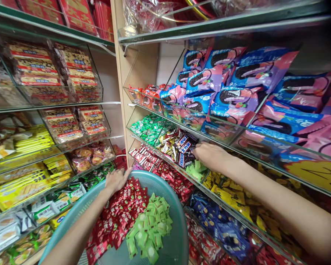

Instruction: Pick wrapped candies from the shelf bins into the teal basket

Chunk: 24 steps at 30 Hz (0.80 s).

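A large teal plastic basket (179, 221) stands below me, with red candy packets (118, 217) heaped on its left side and light green candy packets (151, 224) on its right. At its far left rim my left hand (117, 181) is closed over the edge. My right hand (205, 152) reaches into a glass-fronted shelf bin, its fingers curled downward and their tips partly hidden. Dark-wrapped chocolate bars (185, 147) lie just left of those fingers. Right below them are more light green packets (196, 170) in the bin. What the fingers hold, if anything, is hidden.
A glass shelf (198, 114) with blue and pink cookie packs (234, 99) runs above my right forearm. Yellow packets (228, 195) and blue packets (220, 224) fill bins to the right. Left shelves hold packaged snack bars (35, 70) and yellow packs (22, 187). A wooden upright (121, 84) divides them.
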Tool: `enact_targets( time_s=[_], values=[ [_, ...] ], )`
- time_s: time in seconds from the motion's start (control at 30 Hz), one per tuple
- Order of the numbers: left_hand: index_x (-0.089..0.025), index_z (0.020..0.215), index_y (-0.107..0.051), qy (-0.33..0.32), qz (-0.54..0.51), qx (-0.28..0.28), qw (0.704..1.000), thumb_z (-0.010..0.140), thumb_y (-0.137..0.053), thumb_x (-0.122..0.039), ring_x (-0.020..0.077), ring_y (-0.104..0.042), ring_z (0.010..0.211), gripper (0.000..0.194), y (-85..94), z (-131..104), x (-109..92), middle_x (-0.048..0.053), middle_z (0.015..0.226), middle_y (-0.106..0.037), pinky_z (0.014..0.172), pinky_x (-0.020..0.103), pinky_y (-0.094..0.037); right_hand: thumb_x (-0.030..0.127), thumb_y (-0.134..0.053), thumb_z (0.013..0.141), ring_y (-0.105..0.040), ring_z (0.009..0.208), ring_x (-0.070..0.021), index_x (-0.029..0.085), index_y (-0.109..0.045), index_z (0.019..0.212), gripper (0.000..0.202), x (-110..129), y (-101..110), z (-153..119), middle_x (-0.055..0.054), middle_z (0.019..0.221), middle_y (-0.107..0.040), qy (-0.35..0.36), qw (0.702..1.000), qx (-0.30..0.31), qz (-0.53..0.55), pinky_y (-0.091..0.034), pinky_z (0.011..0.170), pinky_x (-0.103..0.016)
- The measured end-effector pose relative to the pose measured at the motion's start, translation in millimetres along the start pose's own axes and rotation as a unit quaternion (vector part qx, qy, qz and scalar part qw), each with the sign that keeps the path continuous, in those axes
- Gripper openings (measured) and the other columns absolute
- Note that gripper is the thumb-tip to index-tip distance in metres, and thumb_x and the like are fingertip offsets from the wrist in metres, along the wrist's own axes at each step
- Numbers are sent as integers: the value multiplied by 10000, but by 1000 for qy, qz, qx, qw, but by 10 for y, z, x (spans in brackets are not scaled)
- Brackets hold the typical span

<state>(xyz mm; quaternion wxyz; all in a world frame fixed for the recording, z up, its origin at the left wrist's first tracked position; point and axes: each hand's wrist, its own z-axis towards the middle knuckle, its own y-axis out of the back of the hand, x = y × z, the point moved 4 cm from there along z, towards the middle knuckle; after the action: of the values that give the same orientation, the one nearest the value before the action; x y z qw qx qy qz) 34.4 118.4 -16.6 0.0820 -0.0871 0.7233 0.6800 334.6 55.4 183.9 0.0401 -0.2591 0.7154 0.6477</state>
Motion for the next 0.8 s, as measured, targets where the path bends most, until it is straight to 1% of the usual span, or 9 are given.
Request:
enact_targets(
  time_s=[0.13,0.27,0.37,0.47,0.53,0.57,0.67,0.73,0.8],
  values=[
    [-191,889,-598,1,1,10,1000,741,-34,-684,299,-571,989,763,8,2,-30,155,1037,-648,871,452,-345,36,-368,812,-532,905,-197,124,-594,917,265,15,92,-123,-106,927,-605,-3,998,-54,-26,-352,720,-270],
    [-185,899,-599,-3,7,6,1000,743,-43,-682,299,-570,992,762,-4,15,-39,152,1033,-651,874,454,-342,62,-385,820,-521,838,-208,129,-569,877,204,107,199,-281,-89,843,-603,12,991,-132,-27,-334,680,-295],
    [-186,907,-598,-7,9,2,1000,748,-47,-677,293,-571,990,755,-18,23,-37,145,1031,-653,878,453,-339,103,-395,836,-507,781,-194,147,-554,821,166,250,236,-399,-65,799,-597,38,984,-173,14,-324,661,-298],
    [-183,914,-597,-7,7,3,1000,748,-43,-678,295,-569,991,760,-16,20,-40,148,1032,-652,875,451,-340,118,-407,839,-507,817,-184,145,-554,878,155,495,136,-450,-55,852,-606,105,971,-197,82,-333,733,-307],
    [-184,906,-598,-7,4,2,1000,749,-43,-677,294,-569,991,759,-3,11,-47,148,1035,-650,871,449,-342,120,-408,843,-509,887,-183,143,-555,943,179,697,-12,-423,-53,917,-611,152,960,-199,122,-321,816,-320],
    [-186,905,-598,-6,3,2,1000,749,-45,-678,293,-569,990,756,4,5,-50,147,1036,-650,869,447,-343,118,-411,841,-508,915,-183,146,-558,955,188,798,-101,-391,-53,932,-614,164,958,-191,134,-312,844,-325],
    [-186,904,-595,-4,3,1,1000,749,-48,-678,293,-570,985,752,17,-13,-47,147,1031,-649,864,445,-346,96,-439,815,-517,935,-195,157,-580,920,186,1042,-355,-262,-54,905,-632,145,971,-138,131,-312,857,-342],
    [-185,888,-595,-1,5,0,1000,748,-45,-679,292,-575,973,753,18,-21,-33,147,1018,-652,858,442,-350,89,-458,798,-523,930,-205,159,-582,923,190,1116,-434,-213,-57,892,-636,123,979,-111,119,-316,848,-351],
    [-187,869,-596,0,8,-3,1000,749,-44,-678,285,-582,954,748,14,-22,-15,142,1003,-656,851,432,-356,104,-473,795,-527,910,-205,159,-576,940,186,1093,-407,-219,-57,890,-633,123,979,-108,120,-323,828,-344]
  ],
)
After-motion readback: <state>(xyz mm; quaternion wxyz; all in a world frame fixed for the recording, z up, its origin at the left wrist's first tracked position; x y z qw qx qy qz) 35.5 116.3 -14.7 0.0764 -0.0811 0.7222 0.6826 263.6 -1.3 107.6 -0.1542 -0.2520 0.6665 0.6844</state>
